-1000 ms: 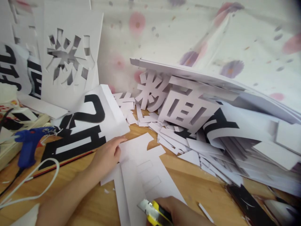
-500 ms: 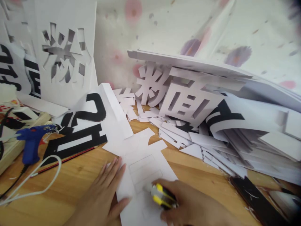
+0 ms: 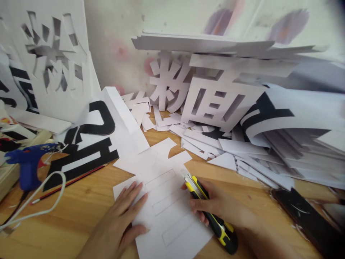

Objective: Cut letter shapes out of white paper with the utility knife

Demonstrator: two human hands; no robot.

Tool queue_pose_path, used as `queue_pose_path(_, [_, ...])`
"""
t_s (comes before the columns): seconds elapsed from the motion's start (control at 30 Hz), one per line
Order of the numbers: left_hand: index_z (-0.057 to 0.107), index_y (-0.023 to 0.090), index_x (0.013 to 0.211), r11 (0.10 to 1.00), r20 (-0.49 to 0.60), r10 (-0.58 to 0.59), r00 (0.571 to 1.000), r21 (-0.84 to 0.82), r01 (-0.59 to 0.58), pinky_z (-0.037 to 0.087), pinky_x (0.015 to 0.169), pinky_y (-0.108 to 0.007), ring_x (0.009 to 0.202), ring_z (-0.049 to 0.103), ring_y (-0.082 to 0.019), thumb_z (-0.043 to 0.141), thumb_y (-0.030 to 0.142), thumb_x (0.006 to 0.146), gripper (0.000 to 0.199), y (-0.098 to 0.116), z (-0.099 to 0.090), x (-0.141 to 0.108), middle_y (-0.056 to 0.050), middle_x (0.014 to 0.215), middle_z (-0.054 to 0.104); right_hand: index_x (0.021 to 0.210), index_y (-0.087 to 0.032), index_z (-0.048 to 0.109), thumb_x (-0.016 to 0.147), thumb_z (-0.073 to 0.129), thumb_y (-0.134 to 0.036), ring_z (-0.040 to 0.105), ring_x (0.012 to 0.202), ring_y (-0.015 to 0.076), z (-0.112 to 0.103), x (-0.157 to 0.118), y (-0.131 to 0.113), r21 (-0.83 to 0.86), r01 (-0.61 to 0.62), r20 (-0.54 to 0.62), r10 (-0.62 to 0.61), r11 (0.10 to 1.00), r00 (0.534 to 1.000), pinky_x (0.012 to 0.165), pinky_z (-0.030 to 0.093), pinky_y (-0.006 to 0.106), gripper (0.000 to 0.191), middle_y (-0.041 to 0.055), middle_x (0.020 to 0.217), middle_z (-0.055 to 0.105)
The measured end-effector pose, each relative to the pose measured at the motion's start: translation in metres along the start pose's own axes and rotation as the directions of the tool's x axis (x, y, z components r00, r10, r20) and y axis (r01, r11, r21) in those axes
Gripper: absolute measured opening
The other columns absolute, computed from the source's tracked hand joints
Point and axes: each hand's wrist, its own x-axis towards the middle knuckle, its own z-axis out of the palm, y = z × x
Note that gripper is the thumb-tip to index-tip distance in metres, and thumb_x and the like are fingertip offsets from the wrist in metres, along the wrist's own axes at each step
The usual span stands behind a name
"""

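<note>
A white board [image 3: 175,230] with thin outlined rectangles and a cut, notched upper edge lies on the wooden table [image 3: 81,201]. My left hand [image 3: 118,219] rests flat on its left side, fingers spread, holding nothing. My right hand [image 3: 212,201] is closed round a yellow and black utility knife [image 3: 207,212], over the board's right edge. The knife's metal tip points up and left, near the top of the outlined rectangles; whether it touches the board I cannot tell.
On the left are a blue glue gun [image 3: 27,165], a white cable [image 3: 60,187], black cut letters [image 3: 81,162] and a red pencil [image 3: 72,183]. White characters [image 3: 215,97] stand behind paper scraps [image 3: 199,140]. A dark strip [image 3: 304,219] lies at right.
My right hand has turned the knife, now seen lengthwise, and shifted right and up. The board shows more of its surface and lies at a changed angle. The whole view has shifted.
</note>
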Motion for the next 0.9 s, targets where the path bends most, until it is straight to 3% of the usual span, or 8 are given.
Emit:
queue_pose_path(0.37, [0.029,0.031,0.139,0.998,0.052,-0.037,0.998,-0.050,0.040,0.047,0.092,-0.040,0.124,0.043,-0.025,0.045,0.040,0.090,0.052,-0.0017,-0.0030,0.0021,-0.002,0.140,0.042,0.093,-0.021,0.044,0.073,0.062,-0.028,0.049,0.050,0.0074,-0.0030,0.0006,-0.0003,0.035,0.017,0.050,-0.019,0.999,0.999,0.048,0.042,0.022,0.027,-0.0071,0.062,0.052])
queue_pose_path(0.57, [0.037,0.029,0.136,0.999,0.028,-0.034,0.999,-0.019,0.034,0.044,0.095,-0.042,0.123,0.044,-0.026,0.049,0.042,0.089,0.051,-0.0018,-0.0022,-0.0003,-0.002,0.136,0.048,0.095,-0.020,0.045,0.074,0.062,-0.028,0.050,0.052,0.0079,-0.0042,0.0012,0.0009,0.028,0.012,0.061,-0.014,1.000,0.998,0.049,0.043,0.023,0.028,-0.0060,0.066,0.052])
queue_pose_path(0.9, [0.037,0.027,0.136,0.997,0.028,-0.070,0.997,-0.032,0.071,0.048,0.092,-0.036,0.120,0.048,-0.023,0.050,0.040,0.088,0.051,0.0009,-0.0023,-0.0003,-0.002,0.133,0.051,0.087,-0.021,0.045,0.074,0.062,-0.029,0.050,0.052,0.0084,-0.0053,0.0014,0.0025,0.028,0.019,0.064,-0.021,0.999,0.998,0.049,0.042,0.023,0.023,-0.0058,0.066,0.052])
